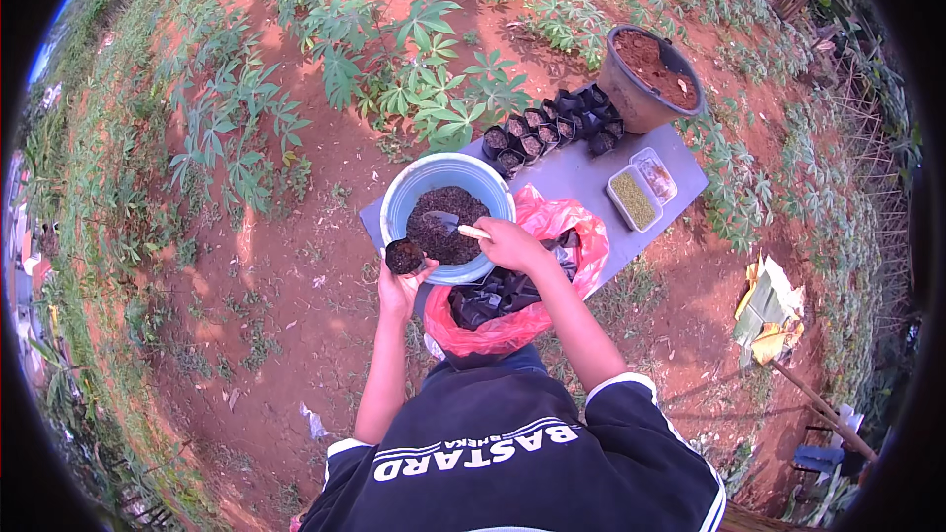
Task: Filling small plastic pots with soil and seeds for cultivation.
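Observation:
My left hand (403, 287) holds a black plastic seedling bag (404, 256) upright at the near left rim of a light blue basin (393, 199). Dark soil shows in the bag's mouth. In my right hand (514, 244) is the pale handle of a small hand trowel (473, 232). Its metal blade rests in or just over the dark soil mix (452, 199) in the basin; the blade's tip is partly covered or hard to make out. A red plastic bag (473, 340) holding black plastic bags (491, 295) lies right below the basin, partly hidden by my right forearm.
Several filled black seedling bags (532, 144) stand in rows on the grey table (569, 170). Behind them is a large bucket (628, 100) of reddish soil. A clear container (634, 201) of small greenish grains sits at the right. Leafy plants (421, 52) grow beyond the table.

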A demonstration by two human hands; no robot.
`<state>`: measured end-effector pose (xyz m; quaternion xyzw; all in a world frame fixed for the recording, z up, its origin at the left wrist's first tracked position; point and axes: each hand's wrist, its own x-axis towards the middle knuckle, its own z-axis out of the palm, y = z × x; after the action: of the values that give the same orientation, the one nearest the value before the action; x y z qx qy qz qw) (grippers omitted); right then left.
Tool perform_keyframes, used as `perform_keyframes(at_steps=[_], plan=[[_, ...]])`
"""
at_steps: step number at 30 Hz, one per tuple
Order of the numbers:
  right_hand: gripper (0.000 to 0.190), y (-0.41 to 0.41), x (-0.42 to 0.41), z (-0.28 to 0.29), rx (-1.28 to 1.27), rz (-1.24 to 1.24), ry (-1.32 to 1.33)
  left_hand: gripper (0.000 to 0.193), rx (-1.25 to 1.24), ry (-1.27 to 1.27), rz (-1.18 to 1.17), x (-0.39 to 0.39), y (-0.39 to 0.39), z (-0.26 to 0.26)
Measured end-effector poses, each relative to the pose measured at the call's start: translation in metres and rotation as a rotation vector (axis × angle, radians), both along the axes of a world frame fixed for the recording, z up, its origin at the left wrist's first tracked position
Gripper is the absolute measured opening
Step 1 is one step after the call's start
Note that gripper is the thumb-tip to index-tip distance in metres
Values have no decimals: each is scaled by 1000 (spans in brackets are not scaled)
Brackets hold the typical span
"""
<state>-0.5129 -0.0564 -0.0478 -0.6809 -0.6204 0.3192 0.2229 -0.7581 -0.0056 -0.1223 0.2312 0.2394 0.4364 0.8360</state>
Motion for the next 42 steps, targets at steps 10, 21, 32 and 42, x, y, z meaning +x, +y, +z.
perform_keyframes(at_steps=[10,21,32,42], plan=[[30,-8,42,43,31,66,169,55,-93,82,149,11,-5,12],[34,-19,89,117,220,235,162,52,-35,261,241,59,-20,55],[35,-19,119,126,190,466,114,50,-20,391,386,111,-48,55],[36,-23,121,129,191,572,48,44,58,331,357,125,-65,53]])
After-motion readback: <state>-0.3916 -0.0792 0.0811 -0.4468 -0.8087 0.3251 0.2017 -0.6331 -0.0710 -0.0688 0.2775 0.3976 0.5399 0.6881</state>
